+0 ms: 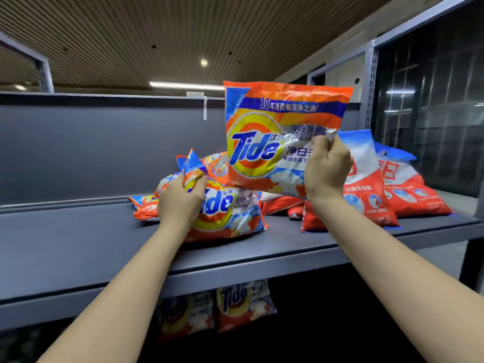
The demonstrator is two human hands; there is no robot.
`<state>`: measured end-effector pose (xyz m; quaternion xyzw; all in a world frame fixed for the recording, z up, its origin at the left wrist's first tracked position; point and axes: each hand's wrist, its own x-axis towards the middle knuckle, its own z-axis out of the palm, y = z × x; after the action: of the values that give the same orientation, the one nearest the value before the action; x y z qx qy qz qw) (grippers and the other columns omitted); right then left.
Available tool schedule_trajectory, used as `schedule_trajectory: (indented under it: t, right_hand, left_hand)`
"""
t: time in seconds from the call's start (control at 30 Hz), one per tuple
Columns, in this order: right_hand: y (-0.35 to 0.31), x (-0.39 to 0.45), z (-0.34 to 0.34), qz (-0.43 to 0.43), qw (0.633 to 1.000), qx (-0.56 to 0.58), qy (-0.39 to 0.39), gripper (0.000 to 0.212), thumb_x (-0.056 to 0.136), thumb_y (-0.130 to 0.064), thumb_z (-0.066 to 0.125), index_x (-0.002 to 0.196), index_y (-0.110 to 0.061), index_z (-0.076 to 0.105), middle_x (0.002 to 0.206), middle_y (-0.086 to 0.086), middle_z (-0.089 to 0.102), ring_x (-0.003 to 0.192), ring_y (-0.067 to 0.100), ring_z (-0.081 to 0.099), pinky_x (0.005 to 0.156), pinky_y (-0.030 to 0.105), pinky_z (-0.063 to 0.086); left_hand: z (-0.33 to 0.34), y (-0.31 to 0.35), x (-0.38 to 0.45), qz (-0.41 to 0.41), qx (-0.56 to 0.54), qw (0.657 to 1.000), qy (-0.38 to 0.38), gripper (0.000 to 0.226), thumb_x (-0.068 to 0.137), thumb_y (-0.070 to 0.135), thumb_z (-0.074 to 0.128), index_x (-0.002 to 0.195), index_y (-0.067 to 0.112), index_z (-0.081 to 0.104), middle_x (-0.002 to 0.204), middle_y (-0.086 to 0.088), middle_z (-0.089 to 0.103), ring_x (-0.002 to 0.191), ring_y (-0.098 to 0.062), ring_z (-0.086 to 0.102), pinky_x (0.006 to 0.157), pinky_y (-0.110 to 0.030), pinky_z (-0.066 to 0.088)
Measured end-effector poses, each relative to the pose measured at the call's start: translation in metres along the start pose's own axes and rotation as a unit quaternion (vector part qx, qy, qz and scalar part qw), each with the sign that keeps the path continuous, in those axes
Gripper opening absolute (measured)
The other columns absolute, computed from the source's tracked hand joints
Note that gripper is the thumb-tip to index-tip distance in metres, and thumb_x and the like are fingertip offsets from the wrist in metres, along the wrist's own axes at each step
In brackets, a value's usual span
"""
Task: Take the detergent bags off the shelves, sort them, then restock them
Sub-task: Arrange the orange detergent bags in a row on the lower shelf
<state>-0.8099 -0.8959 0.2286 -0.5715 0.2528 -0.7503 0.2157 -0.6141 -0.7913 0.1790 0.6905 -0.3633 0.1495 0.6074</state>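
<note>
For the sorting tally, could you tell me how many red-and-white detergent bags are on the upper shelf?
2 stand upright at the shelf's right end: one just behind the right hand, another to its right. Others may lie hidden behind the Tide bags.

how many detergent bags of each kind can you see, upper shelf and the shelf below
Orange Tide bags: at least 6, counting the raised bag, the lying bag, at least 2 partly hidden behind and 2 below
Red-and-blue bags: 2 standing, red pieces beneath unclear
Total: at least 8
</note>
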Motion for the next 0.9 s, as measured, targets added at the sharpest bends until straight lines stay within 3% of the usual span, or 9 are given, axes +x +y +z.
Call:
schedule_trajectory:
  t: [0.1,0.2,0.37,0.53,0.6,0.7,0.77,0.83,0.9]
  right_hand:
    - [-0.001,-0.004,-0.019,-0.020,1.000,-0.012,-0.003,0.033,0.086,-0.023,0.035,0.053,-0.022,0.031,0.050,-0.006,0.036,0.049,0.009,0.032,0.055,0.031,0.017]
    - [0.006,-0.011,-0.039,-0.014,1.000,-0.022,-0.017,0.040,0.091,-0.013,0.038,0.052,-0.021,0.031,0.050,-0.005,0.036,0.049,0.008,0.032,0.050,0.030,0.019]
    - [0.017,-0.027,-0.072,0.019,0.999,-0.019,-0.022,0.038,0.088,-0.013,0.038,0.051,-0.020,0.032,0.051,-0.007,0.035,0.046,0.003,0.037,0.045,0.016,0.024]
    - [0.020,-0.040,-0.111,0.027,0.999,0.011,-0.030,0.026,0.081,-0.021,0.032,0.054,-0.020,0.033,0.055,-0.006,0.033,0.048,0.005,0.030,0.052,0.021,0.024]
    - [0.025,-0.050,-0.125,0.022,0.998,0.005,-0.054,0.030,0.081,-0.017,0.032,0.054,-0.007,0.039,0.056,-0.002,0.032,0.049,0.006,0.027,0.053,0.021,0.026]
    - [0.040,-0.072,-0.143,0.025,0.993,-0.033,-0.111,0.039,0.080,-0.018,0.034,0.058,0.012,0.045,0.058,0.009,0.041,0.056,0.009,0.029,0.061,0.038,0.027]
    - [0.053,-0.090,-0.154,0.009,0.984,-0.073,-0.160,0.035,0.079,-0.018,0.034,0.048,-0.004,0.039,0.051,0.003,0.037,0.053,0.012,0.026,0.060,0.037,0.019]
    - [0.069,-0.109,-0.163,0.001,0.974,-0.097,-0.207,0.032,0.078,-0.019,0.034,0.047,-0.016,0.032,0.047,-0.001,0.032,0.049,0.012,0.030,0.057,0.033,0.016]
    - [0.088,-0.126,-0.170,0.013,0.959,-0.124,-0.255,0.031,0.077,-0.029,0.032,0.048,-0.019,0.029,0.046,-0.004,0.033,0.048,0.008,0.038,0.055,0.034,0.020]
  left_hand:
    - [-0.011,0.003,-0.012,0.020,0.011,1.000,0.002,0.038,0.090,0.050,0.045,0.090,0.017,0.063,0.092,-0.010,0.067,0.092,-0.034,0.058,0.078,-0.040,0.046]
    - [-0.024,0.016,-0.037,0.010,-0.009,0.993,0.117,0.034,0.097,0.042,0.045,0.099,0.013,0.064,0.094,-0.014,0.067,0.093,-0.037,0.057,0.071,-0.033,0.036]
    - [-0.056,0.015,-0.069,0.109,0.020,0.966,0.235,0.044,0.096,0.039,0.046,0.095,-0.001,0.064,0.076,-0.027,0.062,0.074,-0.045,0.053,0.066,-0.038,0.035]
    - [-0.088,0.012,-0.096,0.066,-0.091,0.955,0.273,0.042,0.096,0.041,0.047,0.066,0.012,0.049,0.054,0.016,0.049,0.052,-0.001,0.036,0.060,-0.027,0.029]
    - [-0.097,0.010,-0.116,0.036,-0.116,0.954,0.272,0.041,0.095,0.043,0.046,0.060,0.021,0.041,0.048,0.022,0.047,0.050,0.007,0.035,0.058,-0.024,0.033]
    - [-0.102,0.005,-0.157,0.031,-0.087,0.964,0.249,0.040,0.097,0.036,0.046,0.059,0.025,0.039,0.047,0.021,0.046,0.048,0.010,0.038,0.054,-0.016,0.033]
    - [-0.099,-0.007,-0.185,0.020,-0.049,0.971,0.233,0.042,0.098,0.031,0.047,0.057,0.023,0.038,0.045,0.024,0.048,0.045,0.010,0.040,0.052,-0.011,0.031]
    - [-0.095,-0.028,-0.211,-0.014,-0.019,0.977,0.210,0.042,0.095,0.039,0.047,0.061,0.014,0.048,0.050,0.017,0.055,0.051,0.007,0.049,0.059,-0.019,0.041]
    - [-0.087,-0.047,-0.235,-0.057,0.031,0.982,0.175,0.054,0.089,0.055,0.041,0.074,0.006,0.060,0.067,-0.006,0.066,0.070,-0.025,0.064,0.069,-0.038,0.047]
